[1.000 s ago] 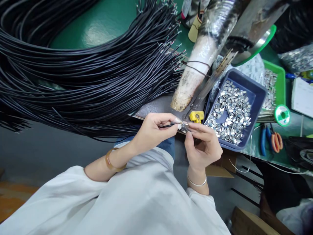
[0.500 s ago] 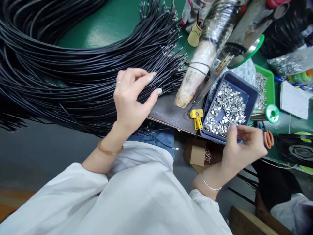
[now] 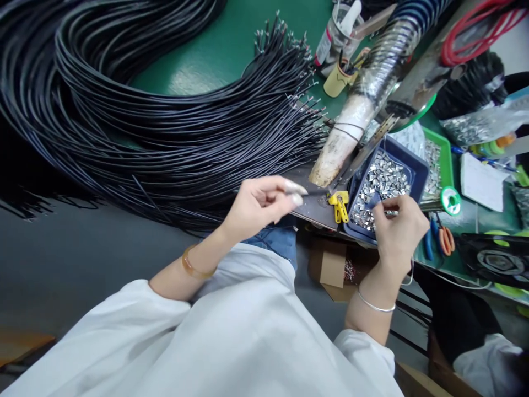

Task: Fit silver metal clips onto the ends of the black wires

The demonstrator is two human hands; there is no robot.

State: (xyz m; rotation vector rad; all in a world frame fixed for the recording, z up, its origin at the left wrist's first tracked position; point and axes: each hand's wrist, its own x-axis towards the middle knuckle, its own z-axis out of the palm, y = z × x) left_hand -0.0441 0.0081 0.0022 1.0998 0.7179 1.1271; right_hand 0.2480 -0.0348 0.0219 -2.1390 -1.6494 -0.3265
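My left hand (image 3: pixel 262 208) is pinched closed near the bench's front edge. A dark, thin cable end (image 3: pixel 316 193) sticks out to the right from its fingertips, slightly blurred. Behind it lies a thick bundle of black cables (image 3: pixel 177 132) with stripped ends fanned to the right. My right hand (image 3: pixel 400 234) reaches into the dark blue tray (image 3: pixel 418 168), thumb and finger together over small shiny metal pieces (image 3: pixel 382 179). What sits between those fingertips is too small to make out.
A wrapped hose (image 3: pixel 347 135) slants down beside the tray, its open end above the bench. A yellow clip (image 3: pixel 339 206) sits on the bench edge. Farther right are a green tray (image 3: pixel 444 160), a solder spool (image 3: pixel 450 200) and orange-handled pliers (image 3: pixel 446 241). Another person's sleeve (image 3: pixel 483 358) shows at lower right.
My left hand has moved right and down from above the cable bundle, and its spread fingers have closed on a cable. My right hand has shifted slightly left, its fingertips now over the metal pieces.
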